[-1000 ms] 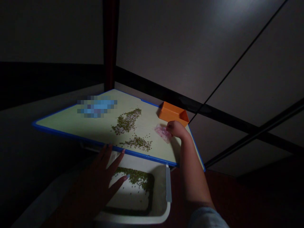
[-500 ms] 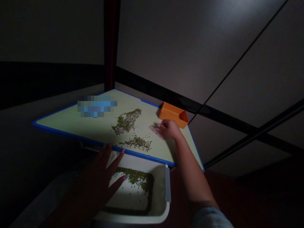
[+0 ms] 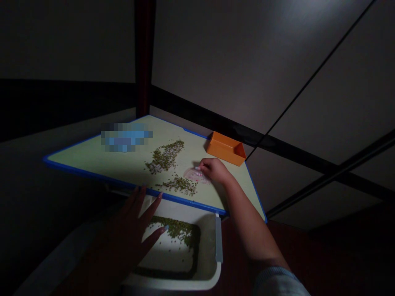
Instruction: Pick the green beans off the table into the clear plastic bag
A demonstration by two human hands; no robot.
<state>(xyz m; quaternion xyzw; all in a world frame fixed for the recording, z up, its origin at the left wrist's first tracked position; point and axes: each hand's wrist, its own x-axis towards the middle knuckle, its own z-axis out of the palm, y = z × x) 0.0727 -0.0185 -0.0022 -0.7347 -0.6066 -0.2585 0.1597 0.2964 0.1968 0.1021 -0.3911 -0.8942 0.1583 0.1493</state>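
Pink see-through piece (image 3: 191, 176) pinched in the right hand (image 3: 212, 169) above a pale board (image 3: 117, 162)

Wears a light blue-grey sleeve (image 3: 277, 281) on the right arm, at the bottom of the view. Spreads the left hand (image 3: 132, 222) open and empty over a white bin (image 3: 185, 284) — thumb above the inside, other fingertips at the blue near edge of the board, too dark to tell whether touching. Shows small green bits (image 3: 180, 230) inside the bin, gathered mostly along the far side and the right corner, with a few loose on the pale bottom.

Has a smaller green scatter (image 3: 180, 185) close to the near edge of the board. Bends the right hand in from the right, fingers curled and closed on the pink see-through piece, low over the board just right of that scatter. Shows some small pink and whitish spots on the piece, too small to make out.

Farther back, has a larger green scatter (image 3: 166, 156) to the left of the right hand, and an orange box (image 3: 225, 150) beyond it, upright near the far right edge and apart from the fingers. At far left, shows a blue item (image 3: 126, 138) — pixelated, so impossible to identify. Ends in grey panels (image 3: 216, 61) and a dark red post (image 3: 144, 61) behind the board.
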